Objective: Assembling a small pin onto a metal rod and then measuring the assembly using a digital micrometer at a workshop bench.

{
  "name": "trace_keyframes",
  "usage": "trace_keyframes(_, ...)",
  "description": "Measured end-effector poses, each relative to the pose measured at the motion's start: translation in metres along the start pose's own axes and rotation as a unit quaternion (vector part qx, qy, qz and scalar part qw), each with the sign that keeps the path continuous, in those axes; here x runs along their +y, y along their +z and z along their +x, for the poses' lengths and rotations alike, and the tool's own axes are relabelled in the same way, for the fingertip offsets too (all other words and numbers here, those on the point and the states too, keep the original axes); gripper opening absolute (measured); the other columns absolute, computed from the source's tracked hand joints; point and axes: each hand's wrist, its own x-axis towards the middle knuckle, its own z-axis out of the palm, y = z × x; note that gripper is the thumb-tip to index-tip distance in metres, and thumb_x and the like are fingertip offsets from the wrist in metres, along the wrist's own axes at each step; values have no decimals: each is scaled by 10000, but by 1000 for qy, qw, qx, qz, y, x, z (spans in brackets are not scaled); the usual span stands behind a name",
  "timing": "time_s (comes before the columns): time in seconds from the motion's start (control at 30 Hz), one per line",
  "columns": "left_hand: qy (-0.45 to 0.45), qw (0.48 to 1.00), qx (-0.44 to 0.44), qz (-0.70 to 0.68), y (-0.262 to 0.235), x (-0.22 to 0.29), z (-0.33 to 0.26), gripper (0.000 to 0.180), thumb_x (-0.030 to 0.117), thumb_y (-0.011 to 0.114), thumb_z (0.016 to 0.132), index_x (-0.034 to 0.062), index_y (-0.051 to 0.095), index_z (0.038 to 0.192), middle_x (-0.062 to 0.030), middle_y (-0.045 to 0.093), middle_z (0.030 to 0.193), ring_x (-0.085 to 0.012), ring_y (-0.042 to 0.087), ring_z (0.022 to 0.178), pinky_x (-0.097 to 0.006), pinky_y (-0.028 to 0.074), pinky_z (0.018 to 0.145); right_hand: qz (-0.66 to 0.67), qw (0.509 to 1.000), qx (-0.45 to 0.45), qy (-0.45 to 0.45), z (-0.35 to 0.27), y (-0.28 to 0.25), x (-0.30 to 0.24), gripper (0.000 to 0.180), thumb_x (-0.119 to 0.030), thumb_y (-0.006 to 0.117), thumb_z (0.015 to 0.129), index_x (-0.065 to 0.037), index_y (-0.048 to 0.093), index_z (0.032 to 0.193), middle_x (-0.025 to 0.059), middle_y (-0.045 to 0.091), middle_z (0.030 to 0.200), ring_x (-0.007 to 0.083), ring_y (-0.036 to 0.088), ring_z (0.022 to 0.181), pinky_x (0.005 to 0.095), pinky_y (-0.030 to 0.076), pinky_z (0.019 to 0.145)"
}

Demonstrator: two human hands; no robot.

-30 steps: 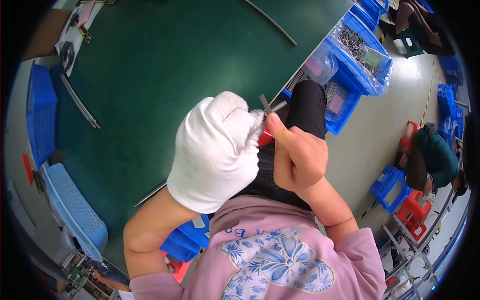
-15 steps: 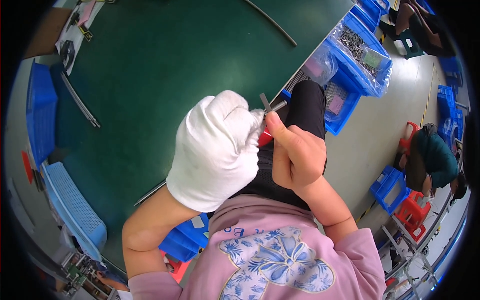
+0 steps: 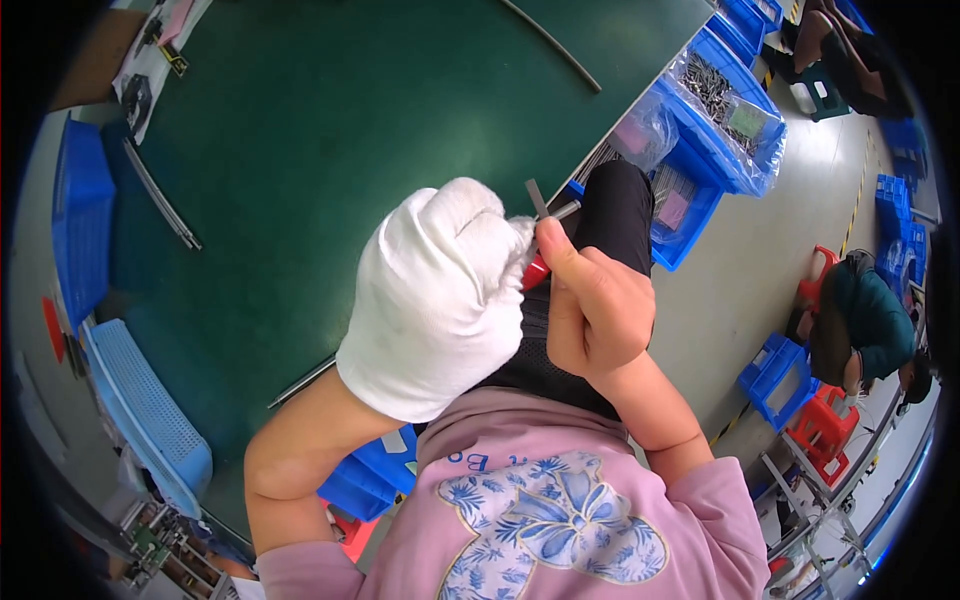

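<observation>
My left hand (image 3: 435, 300), in a white glove, is closed around a thin metal rod (image 3: 566, 211). One end of it pokes out beyond the fist, beside my right thumb. In line with it, a length of metal rod (image 3: 302, 382) shows past my left forearm; the glove hides whether both are one piece. A narrow flat metal strip (image 3: 537, 198) is pinched in my bare right hand (image 3: 600, 305), its tip pointing up and away. Both hands meet above my lap, at the table's edge. Something red (image 3: 535, 271) shows between them, mostly covered.
The green table (image 3: 300, 130) carries a curved rod (image 3: 555, 45) and several thin rods (image 3: 160, 195) at left. Along its right edge stand blue bins (image 3: 690, 235) of metal parts. A light-blue basket (image 3: 150, 410) is at left. A person (image 3: 870, 315) sits off to the right.
Both hands have shifted very slightly to the right, along with the strip and rod end. The grips look the same.
</observation>
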Motion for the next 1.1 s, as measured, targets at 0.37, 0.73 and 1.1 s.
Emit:
trace_keyframes(0.37,-23,1000,-4,-7,0,3,1,113,-11,631,640,43,538,677,-94,505,728,-301,510,626,-403,418,540,14,1000,0,7,-16,-5,2,485,90,532,573,39,638,1043,26,376,516,153,365,369,274,299,362)
trace_keyframes(0.73,-14,1000,-2,-12,0,3,0,119,-11,623,614,47,531,662,-96,495,716,-299,501,609,-409,413,528,1,999,-34,15,-7,-14,-4,500,92,534,572,34,635,1059,24,362,514,151,354,368,276,292,364)
trace_keyframes(1.1,-20,999,-16,-31,-2,5,0,211,-77,689,626,37,522,689,-106,509,696,-296,513,595,-370,401,508,39,991,-106,77,2,-38,-15,437,138,531,645,21,628,1054,66,450,516,188,455,391,285,359,392)
